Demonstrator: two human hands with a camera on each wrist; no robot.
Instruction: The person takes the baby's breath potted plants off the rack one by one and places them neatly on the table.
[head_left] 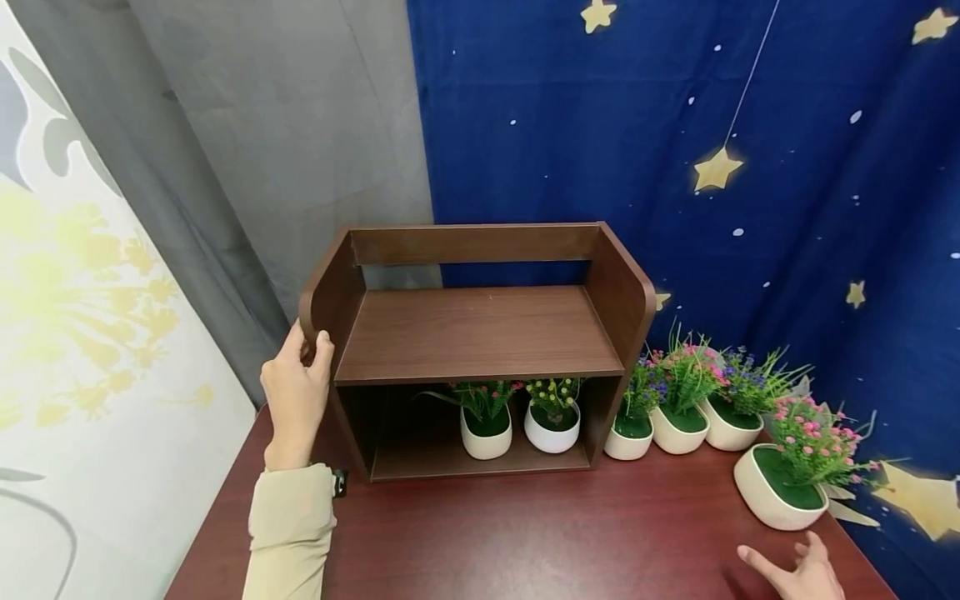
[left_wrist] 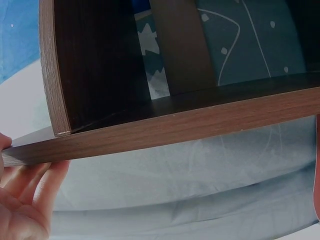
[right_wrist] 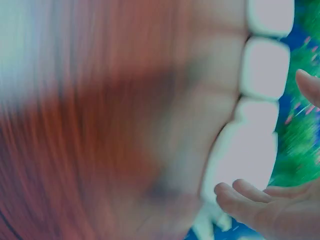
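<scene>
A dark brown wooden desktop shelf (head_left: 480, 333) stands on the table. My left hand (head_left: 296, 396) grips the front edge of its left side panel. In the left wrist view, the thumb and fingers of my left hand (left_wrist: 30, 200) lie on opposite faces of that panel (left_wrist: 150, 137). At the lower right, my right hand (head_left: 806, 575) is spread with nothing in it. Nearest to it, but apart in the head view, stands a white pot of pink artificial flowers (head_left: 783, 496). In the right wrist view, the fingers of my right hand (right_wrist: 280, 212) overlap the white pot (right_wrist: 242, 160).
Inside the lower shelf are a potted plant with red flowers (head_left: 486, 433) and one with yellow flowers (head_left: 553, 429). Several more potted flowers (head_left: 678, 425) line the table right of the shelf. Behind hang grey (head_left: 285, 108) and blue star-patterned curtains (head_left: 570, 108). The table (head_left: 525, 533) is reddish brown.
</scene>
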